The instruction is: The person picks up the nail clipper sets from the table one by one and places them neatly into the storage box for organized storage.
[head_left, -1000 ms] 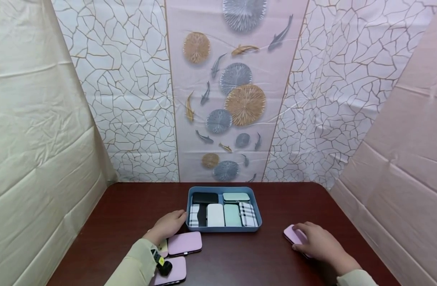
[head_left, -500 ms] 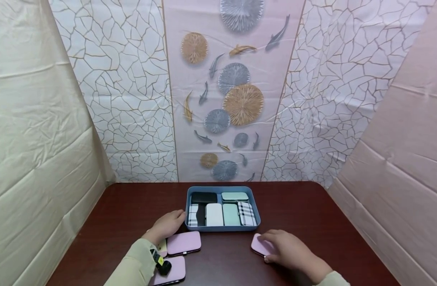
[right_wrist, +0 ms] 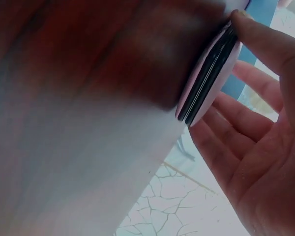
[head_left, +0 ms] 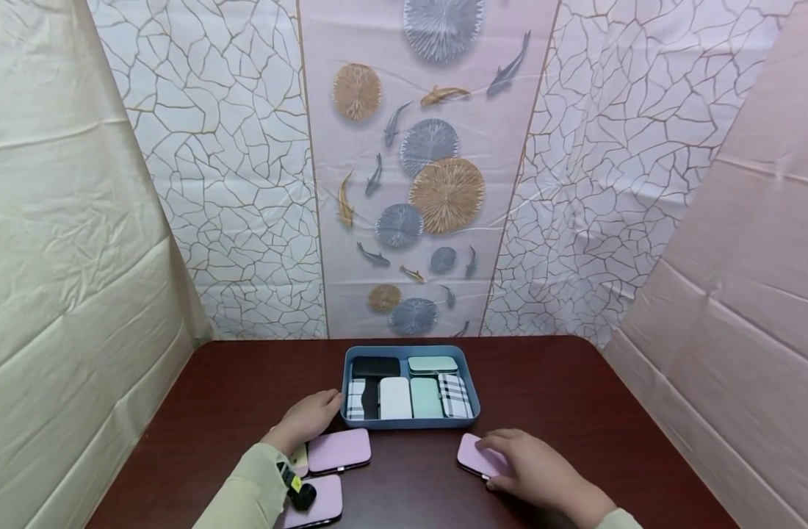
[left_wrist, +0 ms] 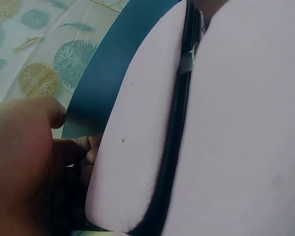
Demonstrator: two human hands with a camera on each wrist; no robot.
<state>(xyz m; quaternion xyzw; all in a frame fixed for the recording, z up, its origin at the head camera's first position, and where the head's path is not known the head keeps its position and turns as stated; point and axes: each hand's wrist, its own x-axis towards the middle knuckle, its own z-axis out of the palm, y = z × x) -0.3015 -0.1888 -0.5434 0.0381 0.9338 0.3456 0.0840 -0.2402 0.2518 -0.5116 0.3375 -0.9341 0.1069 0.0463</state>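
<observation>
One pink case (head_left: 478, 457) pinched in the right hand (head_left: 535, 469), left hand (head_left: 308, 419) touching the blue tray (head_left: 410, 424), can't really tell its grip

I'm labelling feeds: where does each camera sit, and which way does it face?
Head: head-worn, facing forward and down at a blue rectangular tray; left hand, right hand and pale fabric sleeves show.
Left wrist: worn there, facing two pink rectangular cases near the tray; left hand partly shows.
Right wrist: worn there, facing another pink rectangular case; the right hand's grip shows.
Head and left wrist share the tray.
</observation>
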